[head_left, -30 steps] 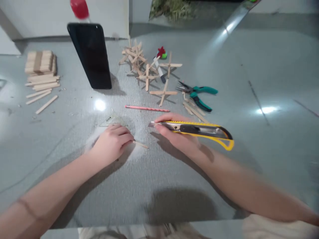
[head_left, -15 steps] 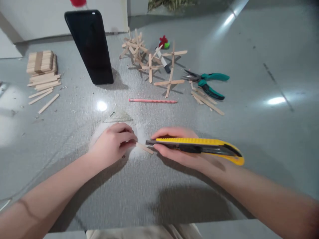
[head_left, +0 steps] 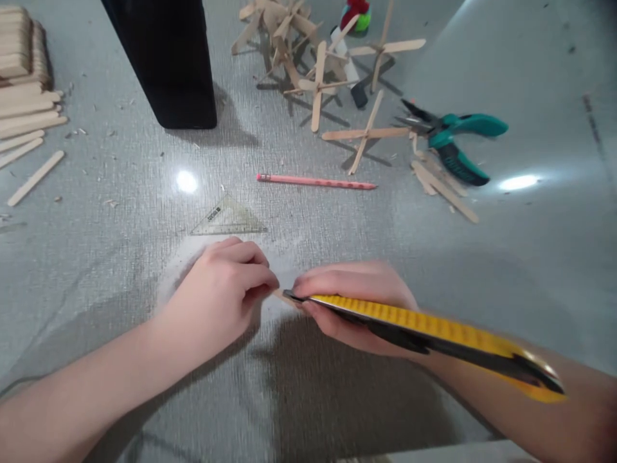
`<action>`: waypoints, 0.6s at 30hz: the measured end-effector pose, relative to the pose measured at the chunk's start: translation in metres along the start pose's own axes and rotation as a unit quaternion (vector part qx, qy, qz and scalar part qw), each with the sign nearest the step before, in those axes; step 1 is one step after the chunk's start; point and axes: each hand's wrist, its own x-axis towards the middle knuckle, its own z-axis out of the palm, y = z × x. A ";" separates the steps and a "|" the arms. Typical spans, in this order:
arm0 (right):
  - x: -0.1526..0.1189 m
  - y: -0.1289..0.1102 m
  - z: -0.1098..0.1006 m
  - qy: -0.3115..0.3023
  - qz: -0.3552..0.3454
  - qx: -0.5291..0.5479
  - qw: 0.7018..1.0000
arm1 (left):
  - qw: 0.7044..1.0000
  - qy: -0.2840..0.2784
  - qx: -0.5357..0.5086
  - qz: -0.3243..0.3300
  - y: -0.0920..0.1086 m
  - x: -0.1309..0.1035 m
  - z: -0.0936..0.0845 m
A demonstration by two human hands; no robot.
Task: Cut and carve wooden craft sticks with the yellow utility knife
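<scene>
My left hand (head_left: 226,283) pinches one end of a small wooden stick (head_left: 285,297) low over the grey table. Facing it, my right hand (head_left: 357,302) is closed on a yellow and black utility knife (head_left: 424,328), whose handle points back over my right wrist. The knife's metal tip touches or lies just over the stick between my two hands. The stick's far end is hidden by my right fingers. Just beyond my left hand lies a clear triangular ruler (head_left: 229,218).
A pink pencil (head_left: 315,182) lies past the hands. Crossed wooden sticks (head_left: 318,87), teal pliers (head_left: 456,145) and loose sticks (head_left: 446,190) are farther back. A black phone (head_left: 168,64) stands upright at back left, near stacked sticks (head_left: 14,48).
The view has moved closer and lower over the table. The knife has tilted, its handle end swinging towards me, and its tip has come to the stick, near my right fingertips.
</scene>
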 end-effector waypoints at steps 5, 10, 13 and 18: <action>0.001 -0.002 -0.001 -0.003 0.022 -0.008 1.000 | 1.000 -0.006 -0.005 -0.017 0.003 0.003 0.000; 0.002 -0.002 -0.001 -0.015 0.015 -0.011 1.000 | 1.000 -0.015 0.012 -0.023 0.005 0.006 0.000; 0.001 -0.002 -0.001 -0.013 0.001 -0.018 1.000 | 0.999 -0.020 0.023 -0.026 0.006 0.006 -0.001; 0.001 -0.001 0.001 -0.018 -0.037 -0.055 0.998 | 0.999 -0.035 0.032 -0.016 0.005 0.007 0.000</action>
